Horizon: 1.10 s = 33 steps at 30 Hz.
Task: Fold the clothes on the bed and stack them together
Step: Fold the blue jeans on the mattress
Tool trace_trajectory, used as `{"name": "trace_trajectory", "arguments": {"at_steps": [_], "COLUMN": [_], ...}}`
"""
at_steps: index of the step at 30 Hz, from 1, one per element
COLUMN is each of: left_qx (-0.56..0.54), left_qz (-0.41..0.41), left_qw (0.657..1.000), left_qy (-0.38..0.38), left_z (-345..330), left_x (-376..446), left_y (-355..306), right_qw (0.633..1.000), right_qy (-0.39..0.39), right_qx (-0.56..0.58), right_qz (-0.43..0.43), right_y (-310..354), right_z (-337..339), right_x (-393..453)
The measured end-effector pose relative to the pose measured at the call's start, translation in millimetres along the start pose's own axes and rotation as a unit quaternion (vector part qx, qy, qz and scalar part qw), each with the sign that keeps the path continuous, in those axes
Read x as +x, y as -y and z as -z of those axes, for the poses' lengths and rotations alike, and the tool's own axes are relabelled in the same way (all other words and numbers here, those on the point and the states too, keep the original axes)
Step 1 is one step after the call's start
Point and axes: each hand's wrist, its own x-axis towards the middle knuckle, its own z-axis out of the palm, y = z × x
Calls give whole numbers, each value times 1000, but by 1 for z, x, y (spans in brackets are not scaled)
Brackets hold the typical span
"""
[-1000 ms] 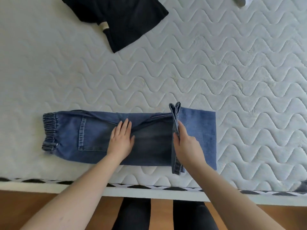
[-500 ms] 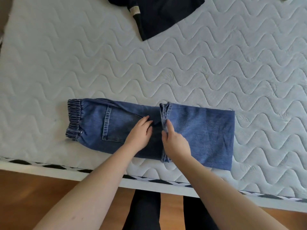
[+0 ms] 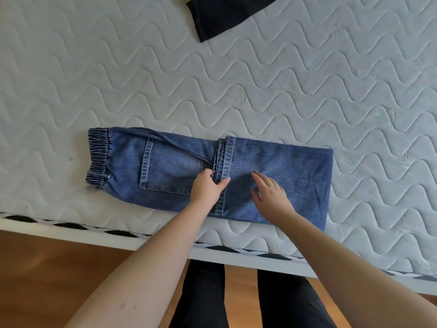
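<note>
Blue jeans (image 3: 295, 176) lie flat near the front edge of the white quilted mattress (image 3: 236, 91). The elastic waistband points left, and the legs are folded back over so their hems sit at the middle. My left hand (image 3: 207, 189) rests on those hems, thumb over them and fingers curled on their left side, pinching them. Just to the right, my right hand (image 3: 269, 196) lies flat on the folded-over leg with its fingers spread. A black garment (image 3: 224, 15) lies at the top of the view, cut off by the frame.
The mattress edge with black-and-white trim (image 3: 142, 235) runs just below the jeans. Below it are a wooden floor (image 3: 47, 268) and my black-trousered legs (image 3: 238, 299). Bare mattress surrounds the jeans to the left, right and beyond.
My right hand has let go of the hems and slid right, flattening on the folded leg. My left hand has moved right from the seat of the jeans onto the hems.
</note>
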Motion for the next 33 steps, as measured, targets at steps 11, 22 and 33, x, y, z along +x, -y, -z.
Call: {"name": "trace_trajectory", "arguments": {"at_steps": [11, 22, 33], "left_qx": [-27, -94, -52], "left_qz": [6, -9, -20], "left_qw": [999, 994, 992], "left_qy": [-41, -45, -111], "left_z": [-12, 2, 7], "left_x": [-5, 4, 14], "left_y": [-3, -8, -17], "right_qw": [999, 998, 996], "right_qy": [-1, 23, -75], "right_qx": [-11, -37, 24], "right_qz": [31, 50, 50], "right_y": [-9, -31, -28], "right_z": [-2, -8, 5], "right_x": [-13, -12, -9]}}
